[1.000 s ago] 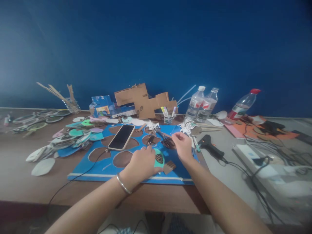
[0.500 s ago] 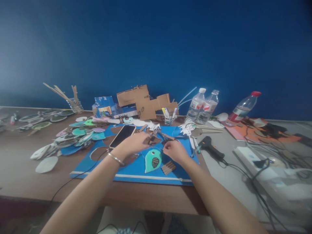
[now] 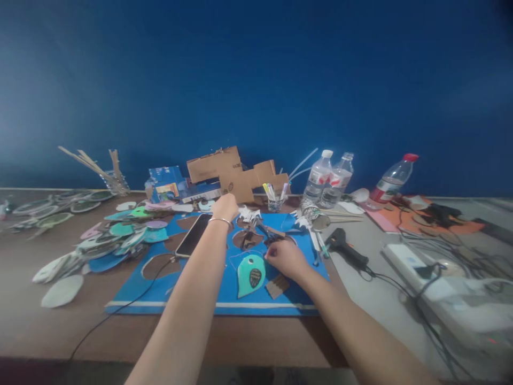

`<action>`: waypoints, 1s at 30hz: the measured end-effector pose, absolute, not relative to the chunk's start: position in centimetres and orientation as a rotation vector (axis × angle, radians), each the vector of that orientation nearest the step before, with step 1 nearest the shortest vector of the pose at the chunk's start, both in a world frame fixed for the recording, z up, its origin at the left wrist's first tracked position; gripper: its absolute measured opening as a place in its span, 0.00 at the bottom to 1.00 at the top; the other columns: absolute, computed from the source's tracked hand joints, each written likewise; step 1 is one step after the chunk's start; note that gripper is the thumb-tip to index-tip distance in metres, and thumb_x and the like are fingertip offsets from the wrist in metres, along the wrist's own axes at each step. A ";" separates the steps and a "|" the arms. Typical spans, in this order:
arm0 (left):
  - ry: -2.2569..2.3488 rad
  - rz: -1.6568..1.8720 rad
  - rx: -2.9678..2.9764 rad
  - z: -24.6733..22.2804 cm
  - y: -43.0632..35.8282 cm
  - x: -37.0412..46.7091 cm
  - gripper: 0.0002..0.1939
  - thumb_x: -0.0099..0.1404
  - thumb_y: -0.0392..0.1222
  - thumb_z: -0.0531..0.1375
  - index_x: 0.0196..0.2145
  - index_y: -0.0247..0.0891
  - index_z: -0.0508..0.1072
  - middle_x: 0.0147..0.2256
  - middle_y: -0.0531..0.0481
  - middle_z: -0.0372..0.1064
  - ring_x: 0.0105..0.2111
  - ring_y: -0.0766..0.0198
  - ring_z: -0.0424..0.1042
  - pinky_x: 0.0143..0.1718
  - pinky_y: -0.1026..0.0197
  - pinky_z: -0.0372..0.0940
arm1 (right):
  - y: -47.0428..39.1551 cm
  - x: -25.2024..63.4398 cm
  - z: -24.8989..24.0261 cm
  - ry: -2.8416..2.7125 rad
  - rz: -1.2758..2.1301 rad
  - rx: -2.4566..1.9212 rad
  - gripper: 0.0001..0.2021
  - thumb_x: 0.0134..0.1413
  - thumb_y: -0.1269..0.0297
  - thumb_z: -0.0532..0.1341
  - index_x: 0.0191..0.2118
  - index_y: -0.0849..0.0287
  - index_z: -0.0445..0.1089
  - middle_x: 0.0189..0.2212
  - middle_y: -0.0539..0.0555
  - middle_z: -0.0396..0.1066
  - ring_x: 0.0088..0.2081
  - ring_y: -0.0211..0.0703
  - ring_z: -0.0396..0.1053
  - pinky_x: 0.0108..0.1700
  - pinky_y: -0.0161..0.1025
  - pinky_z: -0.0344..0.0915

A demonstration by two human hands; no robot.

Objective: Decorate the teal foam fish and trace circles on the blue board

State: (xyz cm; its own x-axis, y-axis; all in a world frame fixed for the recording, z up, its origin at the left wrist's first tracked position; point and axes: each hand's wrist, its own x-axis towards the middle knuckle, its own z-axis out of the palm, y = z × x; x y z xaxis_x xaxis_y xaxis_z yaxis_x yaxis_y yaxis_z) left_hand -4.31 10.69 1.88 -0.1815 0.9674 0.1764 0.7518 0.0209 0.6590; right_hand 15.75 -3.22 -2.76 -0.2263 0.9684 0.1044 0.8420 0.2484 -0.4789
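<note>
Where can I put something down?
The brown tabletop is bare between the forearms, in front of the blue board, and left of the white oval cutout. It's crowded around the right hand, with scissors, a green bird cutout and corrugated cardboard.

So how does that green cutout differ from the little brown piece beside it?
The green cutout is rounded with a pointed end; the brown piece is roughly four-sided. The cutout bears a dark patterned patch; the brown piece shows ridges. The cutout is larger than the brown piece. Both lie on the blue board.
</note>
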 end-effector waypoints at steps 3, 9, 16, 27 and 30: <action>2.148 0.704 1.802 0.9 10.5 -3.5 0.08 0.40 0.26 0.62 0.21 0.33 0.72 0.32 0.33 0.72 0.40 0.43 0.70 0.41 0.47 0.61 | -3.2 15.8 -2.6 -2.174 0.478 -1.660 0.06 0.43 0.64 0.59 0.25 0.54 0.75 0.28 0.51 0.74 0.33 0.41 0.68 0.29 0.33 0.56; 2.189 0.453 1.944 0.6 9.9 -2.9 0.11 0.47 0.32 0.61 0.32 0.36 0.74 0.37 0.37 0.73 0.42 0.49 0.70 0.40 0.53 0.63 | -3.2 16.4 -1.9 -2.102 0.453 -1.727 0.12 0.52 0.57 0.55 0.28 0.56 0.72 0.26 0.52 0.72 0.30 0.41 0.67 0.28 0.34 0.53; 2.171 0.397 2.078 1.2 9.3 -2.7 0.11 0.56 0.38 0.54 0.35 0.38 0.74 0.38 0.40 0.73 0.41 0.54 0.70 0.39 0.57 0.63 | -2.9 17.3 -2.1 -2.072 0.016 -1.881 0.11 0.47 0.64 0.58 0.38 0.60 0.69 0.35 0.58 0.71 0.39 0.48 0.66 0.35 0.37 0.55; 2.045 0.333 2.171 0.6 9.0 -1.7 0.14 0.54 0.45 0.55 0.36 0.38 0.73 0.37 0.40 0.73 0.38 0.53 0.71 0.37 0.58 0.63 | -2.8 17.2 -1.5 -1.997 0.288 -2.070 0.13 0.48 0.52 0.57 0.27 0.57 0.70 0.26 0.56 0.72 0.30 0.45 0.69 0.27 0.35 0.54; 2.100 0.371 2.143 0.5 9.0 -1.9 0.13 0.56 0.42 0.53 0.37 0.38 0.73 0.38 0.40 0.73 0.39 0.54 0.71 0.36 0.58 0.63 | -2.8 17.3 -1.4 -1.923 0.263 -2.087 0.14 0.48 0.51 0.57 0.31 0.56 0.70 0.28 0.55 0.72 0.31 0.45 0.70 0.27 0.35 0.55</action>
